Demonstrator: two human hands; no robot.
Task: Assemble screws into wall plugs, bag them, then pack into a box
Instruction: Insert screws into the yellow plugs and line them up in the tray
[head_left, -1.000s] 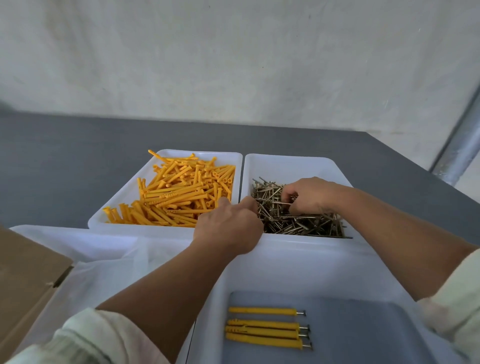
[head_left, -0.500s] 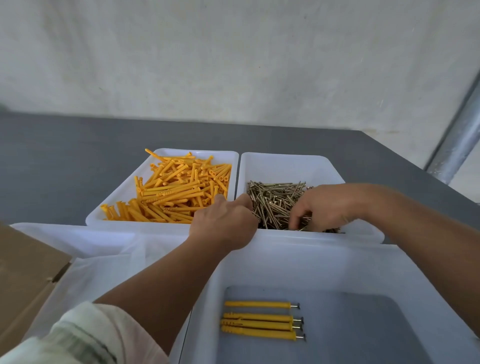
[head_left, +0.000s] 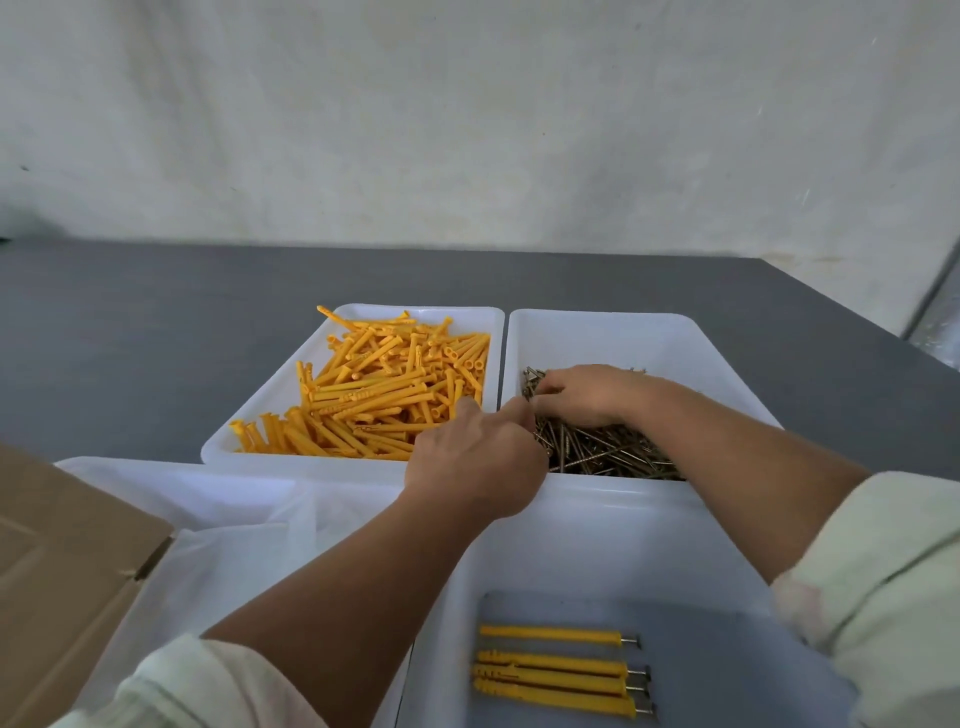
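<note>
Head view: both forearms reach forward.
Left hand (head_left: 472, 460): fingers curled, contents hidden, beside screws (head_left: 608, 452).
Right hand (head_left: 589, 395): palm down on screws in right tray (head_left: 623, 332), fingers curled; grip unclear.

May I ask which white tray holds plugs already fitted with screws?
The near-right white plastic tray: four yellow plugs with screws inserted. The far-left tray holds loose orange plugs, the far-right tray loose metal screws.

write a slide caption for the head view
The left hand and right hand meet at the screws, wall plugs alongside, four assembled plugs nearer.
</note>
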